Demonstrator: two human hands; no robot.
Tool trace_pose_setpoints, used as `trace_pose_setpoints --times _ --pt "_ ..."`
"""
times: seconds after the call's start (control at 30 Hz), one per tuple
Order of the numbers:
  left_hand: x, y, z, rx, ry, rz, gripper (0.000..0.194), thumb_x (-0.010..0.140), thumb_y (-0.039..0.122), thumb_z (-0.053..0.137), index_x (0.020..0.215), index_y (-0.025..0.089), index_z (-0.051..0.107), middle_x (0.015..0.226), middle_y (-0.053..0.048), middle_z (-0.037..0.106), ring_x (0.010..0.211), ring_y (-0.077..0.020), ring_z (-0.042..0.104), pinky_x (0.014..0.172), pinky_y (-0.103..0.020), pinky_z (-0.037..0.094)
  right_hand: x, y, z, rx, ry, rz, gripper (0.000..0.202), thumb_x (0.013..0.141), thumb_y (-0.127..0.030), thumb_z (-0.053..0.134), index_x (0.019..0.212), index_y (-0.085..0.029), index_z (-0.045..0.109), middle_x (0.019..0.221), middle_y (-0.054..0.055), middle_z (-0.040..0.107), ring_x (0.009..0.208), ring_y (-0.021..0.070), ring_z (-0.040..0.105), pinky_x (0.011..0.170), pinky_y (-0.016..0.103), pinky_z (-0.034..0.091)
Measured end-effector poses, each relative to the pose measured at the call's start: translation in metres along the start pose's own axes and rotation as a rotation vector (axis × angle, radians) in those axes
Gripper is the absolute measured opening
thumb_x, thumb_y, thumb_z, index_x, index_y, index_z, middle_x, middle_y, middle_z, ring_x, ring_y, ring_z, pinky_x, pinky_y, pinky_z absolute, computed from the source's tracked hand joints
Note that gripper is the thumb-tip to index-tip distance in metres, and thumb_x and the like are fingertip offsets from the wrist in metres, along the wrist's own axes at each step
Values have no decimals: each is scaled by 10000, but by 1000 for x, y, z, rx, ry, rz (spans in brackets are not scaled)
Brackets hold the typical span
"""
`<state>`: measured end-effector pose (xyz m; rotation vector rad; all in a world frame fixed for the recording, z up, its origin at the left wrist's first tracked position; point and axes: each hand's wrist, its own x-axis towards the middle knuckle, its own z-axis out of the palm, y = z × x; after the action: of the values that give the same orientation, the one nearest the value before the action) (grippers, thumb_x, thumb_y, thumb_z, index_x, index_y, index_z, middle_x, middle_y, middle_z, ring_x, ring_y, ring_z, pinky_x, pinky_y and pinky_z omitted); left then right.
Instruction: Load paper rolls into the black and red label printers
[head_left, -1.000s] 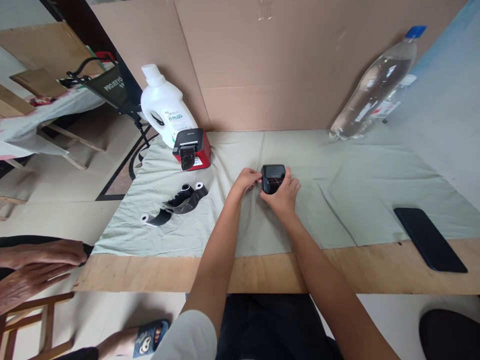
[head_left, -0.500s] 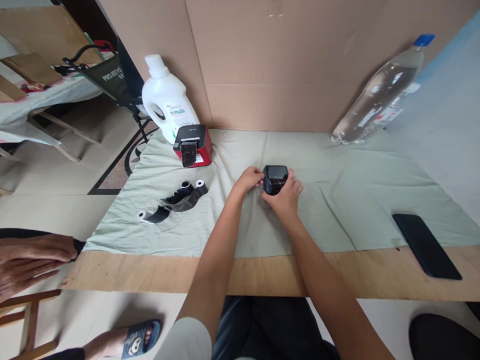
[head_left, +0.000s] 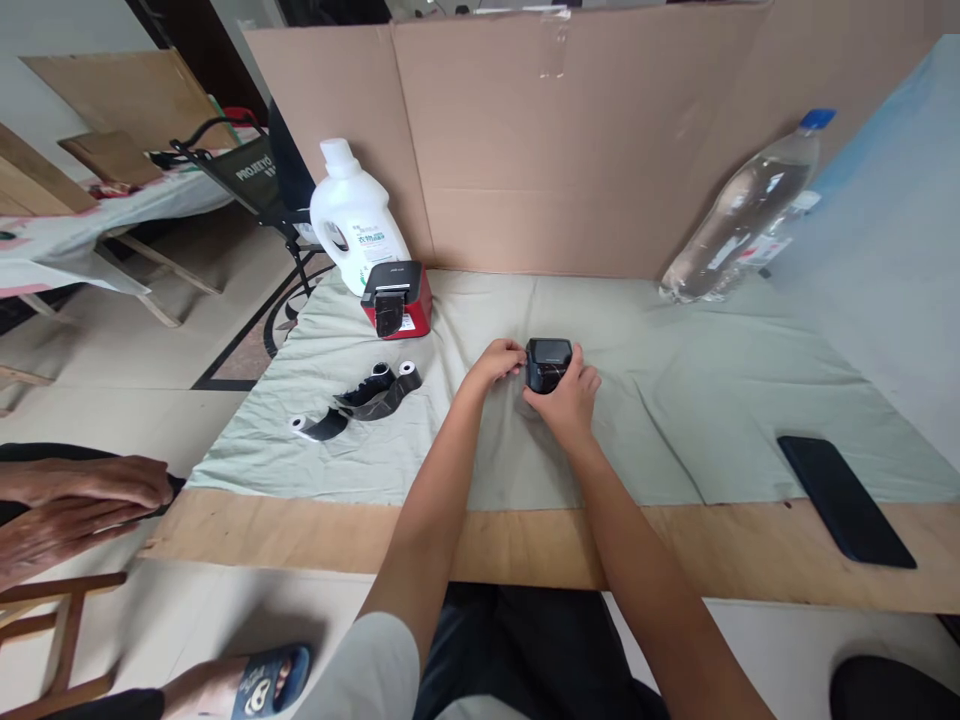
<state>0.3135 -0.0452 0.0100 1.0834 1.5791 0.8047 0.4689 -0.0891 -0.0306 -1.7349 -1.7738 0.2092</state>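
A small black label printer [head_left: 548,365] rests on the green cloth in front of me, a dark strip showing at its front. My right hand [head_left: 568,391] is closed around its right side and front, thumb at the lower left corner. My left hand [head_left: 500,362] has its fingers drawn together, fingertips against the printer's left side; whether they pinch a small part there is too small to tell. Left of my hands lie several partly unrolled black label rolls [head_left: 382,395]. Behind them stands a red and black label printer [head_left: 409,300] with a black strip hanging from its front.
A white detergent bottle [head_left: 360,225] stands behind the red printer. A large clear bottle [head_left: 739,220] leans at the back right by a cardboard panel [head_left: 540,160]. A black phone [head_left: 846,500] lies near the front right edge. Another person's hands [head_left: 82,510] are at the far left.
The camera view has tilted up slightly, showing the cardboard's top edge. My left fingers have shifted very little at the printer's side; my right hand keeps its hold.
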Motion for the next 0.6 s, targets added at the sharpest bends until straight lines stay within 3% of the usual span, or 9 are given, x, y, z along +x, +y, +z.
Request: trace_pose_setpoints --times 0.3,0.47,0.6 --pt "5 -5 3 -12 42 -2 129 772 85 691 871 158 654 625 45 522 534 -84 460 472 -217 241 -2 -2 -1 -21 10 0 1058 660 -457 800 1561 -147 340 1179 158 471 1092 357 452 982 527 426" --pt "2 0 2 -19 36 -48 93 768 90 702 760 155 636 546 55 482 468 -65 380 470 -220 213 -1 -1 -1 -38 -3 -1 1050 665 -466 805 1556 -144 351 1172 157 467 1091 357 449 990 529 427" --pt "0 7 0 -5 26 -99 179 753 85 694 621 152 594 475 51 443 425 -54 306 464 -229 193 0 -1 0 -37 -1 1 1062 671 -468 801 1570 -160 327 1175 152 458 1095 361 447 982 531 434"
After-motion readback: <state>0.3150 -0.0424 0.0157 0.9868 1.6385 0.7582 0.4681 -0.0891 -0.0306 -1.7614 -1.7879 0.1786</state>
